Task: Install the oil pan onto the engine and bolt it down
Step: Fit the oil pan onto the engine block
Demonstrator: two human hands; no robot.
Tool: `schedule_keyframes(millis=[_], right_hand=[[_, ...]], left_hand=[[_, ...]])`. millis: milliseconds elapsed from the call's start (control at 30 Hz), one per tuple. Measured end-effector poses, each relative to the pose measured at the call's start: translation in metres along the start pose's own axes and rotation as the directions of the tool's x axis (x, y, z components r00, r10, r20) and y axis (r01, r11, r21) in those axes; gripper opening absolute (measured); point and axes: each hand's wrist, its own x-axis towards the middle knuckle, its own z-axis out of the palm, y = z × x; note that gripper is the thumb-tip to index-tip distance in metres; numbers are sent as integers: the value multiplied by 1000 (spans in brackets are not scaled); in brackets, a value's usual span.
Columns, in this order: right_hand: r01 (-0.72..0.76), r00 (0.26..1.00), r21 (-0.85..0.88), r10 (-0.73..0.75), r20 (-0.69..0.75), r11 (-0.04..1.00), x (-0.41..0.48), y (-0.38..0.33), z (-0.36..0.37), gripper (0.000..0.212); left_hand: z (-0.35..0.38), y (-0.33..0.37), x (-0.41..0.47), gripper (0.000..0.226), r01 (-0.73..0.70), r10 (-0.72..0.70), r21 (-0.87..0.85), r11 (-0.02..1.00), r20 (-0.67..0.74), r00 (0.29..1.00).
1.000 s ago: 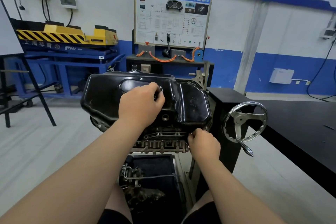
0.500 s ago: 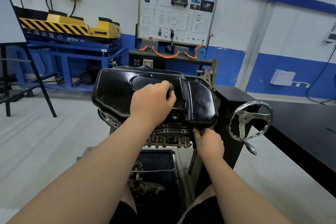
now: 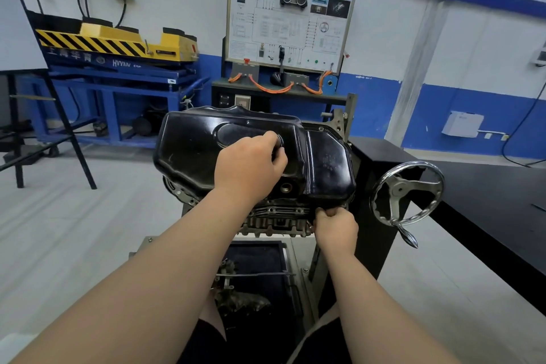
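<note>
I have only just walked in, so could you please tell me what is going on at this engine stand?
A person is fitting the black oil pan onto the engine, which is mounted next to a handwheel. The left hand rests on top of the pan with curled fingers, apparently steadying it. The right hand pinches the pan's near edge where it meets the engine. Whether a bolt is between its fingers is too small to tell.

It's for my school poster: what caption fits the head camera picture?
Left hand rests on the black oil pan atop the engine; right hand pinches at its lower edge.
</note>
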Motion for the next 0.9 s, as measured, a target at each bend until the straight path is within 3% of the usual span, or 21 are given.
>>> schedule_keyframes(millis=[100, 167, 267, 367, 433, 633, 900], right_hand=[[-26, 1000, 14, 26, -11, 1000, 1, 3, 1, 19], [-149, 989, 246, 149, 20, 958, 3, 2, 3, 12], [-373, 927, 615, 310, 211, 695, 0, -3, 3, 5], [-503, 859, 712, 371, 353, 489, 0, -7, -1, 7], [-542, 835, 726, 363, 413, 423, 0, -6, -3, 9], [-533, 846, 743, 240, 476, 404, -2, 5, -6, 13], [-342, 939, 723, 196, 281, 600, -9, 6, 2, 7]], left_hand=[[0, 0, 0, 10, 6, -6, 6, 1000, 5, 1000], [1, 0, 0, 10, 13, -13, 7, 1000, 3, 1000], [1, 0, 0, 11, 20, -20, 5, 1000, 6, 1000], [1, 0, 0, 11, 18, -18, 3, 1000, 9, 1000], [0, 1, -1, 11, 19, -19, 1, 1000, 8, 1000], [-1, 1, -1, 10, 15, -15, -3, 1000, 1, 1000], [1, 0, -1, 11, 15, -15, 0, 1000, 11, 1000]])
